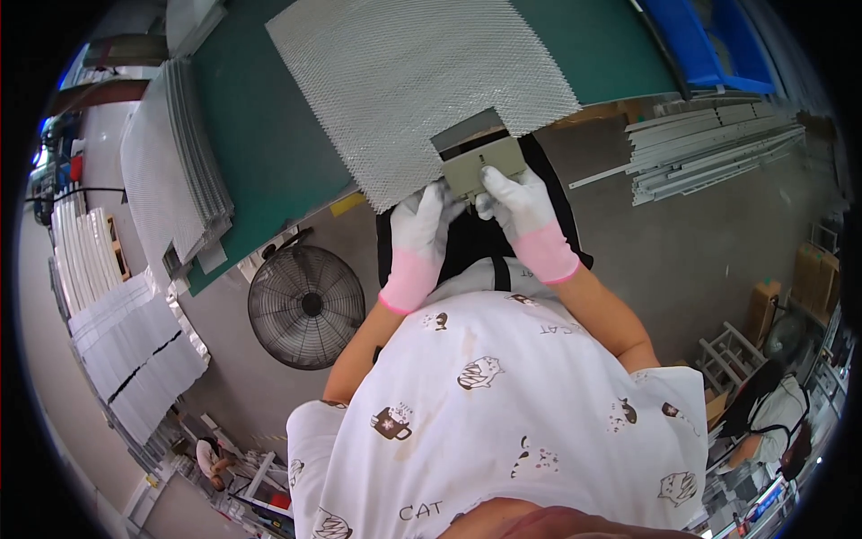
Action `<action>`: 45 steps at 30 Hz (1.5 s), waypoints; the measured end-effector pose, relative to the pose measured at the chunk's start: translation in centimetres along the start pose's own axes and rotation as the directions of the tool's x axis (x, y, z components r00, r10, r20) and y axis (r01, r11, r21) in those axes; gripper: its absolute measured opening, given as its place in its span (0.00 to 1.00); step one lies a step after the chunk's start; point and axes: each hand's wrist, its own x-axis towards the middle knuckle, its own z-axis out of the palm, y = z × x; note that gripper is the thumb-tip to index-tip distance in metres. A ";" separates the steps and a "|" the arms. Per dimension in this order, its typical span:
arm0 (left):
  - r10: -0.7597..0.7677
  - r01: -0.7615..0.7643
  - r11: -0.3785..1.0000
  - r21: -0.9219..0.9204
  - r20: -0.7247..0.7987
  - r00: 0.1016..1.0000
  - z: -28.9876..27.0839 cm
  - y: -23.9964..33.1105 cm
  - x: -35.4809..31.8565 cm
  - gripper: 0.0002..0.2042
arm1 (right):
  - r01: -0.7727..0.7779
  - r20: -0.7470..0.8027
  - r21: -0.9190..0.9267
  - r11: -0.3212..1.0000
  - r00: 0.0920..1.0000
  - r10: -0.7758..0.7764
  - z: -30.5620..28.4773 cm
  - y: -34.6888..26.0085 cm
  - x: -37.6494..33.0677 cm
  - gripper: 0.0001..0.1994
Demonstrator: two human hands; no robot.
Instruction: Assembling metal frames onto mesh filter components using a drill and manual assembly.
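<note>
Small grey plate (486,164) pinched at the near edge of the desk (260,126), set against a notch cut into the near edge of one large mesh sheet (422,85); left hand (420,235) in a white glove with pink cuff closed on the plate's near left corner, right hand (525,216) gloved the same and clamped on its near right side, the two hands close together, thumbs nearly touching. Judging by the lie of things, plate lined up at the notch but not shown fastened; fixing likely yet to come; cannot tell how it attaches. Counted: one plate, one mesh sheet spread flat, two gloved hands. Left of the mesh sheet, one stack of similar sheets (175,153) leaning off the desk edge, number within too fine to count; below the stack, one round fan (306,305) on the floor; right of the mesh sheet, one blue bin (709,40) and a bundle of pale metal strips (709,144).
</note>
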 end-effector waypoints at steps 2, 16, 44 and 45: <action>-0.248 0.245 0.965 0.098 0.023 0.969 0.4 0.8 -2.2 0.25 | -0.019 0.011 0.030 0.999 1.000 0.019 -0.3 0.4 0.1 0.14; 0.134 -0.786 -0.163 0.597 0.802 0.582 8.7 7.7 9.0 0.09 | -0.029 -0.007 -0.034 0.999 1.000 0.029 0.0 0.3 -0.1 0.13; 0.144 -0.844 0.221 0.489 0.840 0.524 8.8 10.0 8.9 0.11 | 0.005 0.092 -0.042 0.999 0.996 -0.001 0.9 -2.4 2.7 0.14; 0.234 -0.814 0.144 0.562 0.780 0.580 8.0 10.4 8.9 0.14 | -0.006 0.079 -0.011 1.000 0.997 0.006 0.9 -2.4 2.7 0.15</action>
